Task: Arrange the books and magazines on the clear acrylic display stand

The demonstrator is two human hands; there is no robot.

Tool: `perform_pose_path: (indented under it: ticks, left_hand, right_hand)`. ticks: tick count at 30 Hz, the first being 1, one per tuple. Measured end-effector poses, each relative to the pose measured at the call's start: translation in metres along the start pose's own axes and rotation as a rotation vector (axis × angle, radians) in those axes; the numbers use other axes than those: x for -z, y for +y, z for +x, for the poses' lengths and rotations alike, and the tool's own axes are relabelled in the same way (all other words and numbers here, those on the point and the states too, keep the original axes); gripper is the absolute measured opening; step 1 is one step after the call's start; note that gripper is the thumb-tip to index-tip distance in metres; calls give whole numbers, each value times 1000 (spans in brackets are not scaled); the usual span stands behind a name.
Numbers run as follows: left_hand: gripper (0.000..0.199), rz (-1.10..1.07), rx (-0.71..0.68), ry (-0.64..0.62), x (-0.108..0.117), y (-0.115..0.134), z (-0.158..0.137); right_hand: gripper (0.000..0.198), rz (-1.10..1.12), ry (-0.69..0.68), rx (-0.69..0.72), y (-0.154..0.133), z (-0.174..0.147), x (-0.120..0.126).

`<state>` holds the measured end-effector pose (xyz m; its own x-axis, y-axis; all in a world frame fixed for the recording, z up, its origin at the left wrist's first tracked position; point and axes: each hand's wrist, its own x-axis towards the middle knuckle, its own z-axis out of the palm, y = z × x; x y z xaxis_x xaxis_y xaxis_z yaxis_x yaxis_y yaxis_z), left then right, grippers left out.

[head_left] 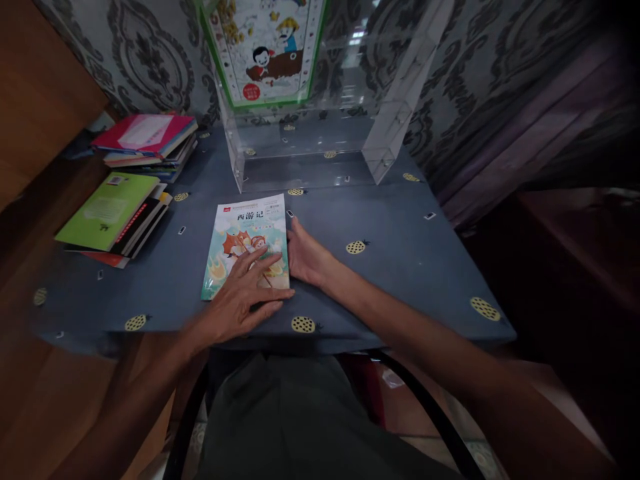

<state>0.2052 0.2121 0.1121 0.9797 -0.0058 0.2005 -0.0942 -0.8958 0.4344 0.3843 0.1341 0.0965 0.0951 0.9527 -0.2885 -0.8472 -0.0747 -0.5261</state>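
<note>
A paperback book [240, 227] with a white and turquoise illustrated cover lies face up on the table in front of me. My left hand [245, 290] rests on the lower part of its cover, fingers spread, hiding some of the picture. Along the book's right edge stands my right hand [307, 257], on its side, thumb stretched up and away from the cover. Its other fingers are partly hidden at the edge, and I see no grip on the book.
To the left are two book piles, one topped by a green book [113, 210], the other by a pink-red book [150, 133]. Behind stands a clear acrylic rack [310, 170] holding a green-bordered picture book [275, 67]. A blue pineapple-print cloth [395, 287] covers the table.
</note>
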Motion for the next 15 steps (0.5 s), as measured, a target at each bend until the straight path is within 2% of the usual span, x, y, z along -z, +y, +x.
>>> perform_pose_path:
  ticks: [4,7,10,15]
  left_hand:
    - [28,-44,75,-65,4,8,-4]
    - [31,-144,110,-32,8,7,-3]
    - [40,-180,181,125,5,-3,-4]
    - [55,-100,529,437,-4,-37,-4]
  right_hand:
    - [40,-52,23,14,5,2,8]
    - [34,-84,81,92,7,2,11]
    - [34,-98,120,124,9,2,10]
    - [37,-108,129,152,11,2,9]
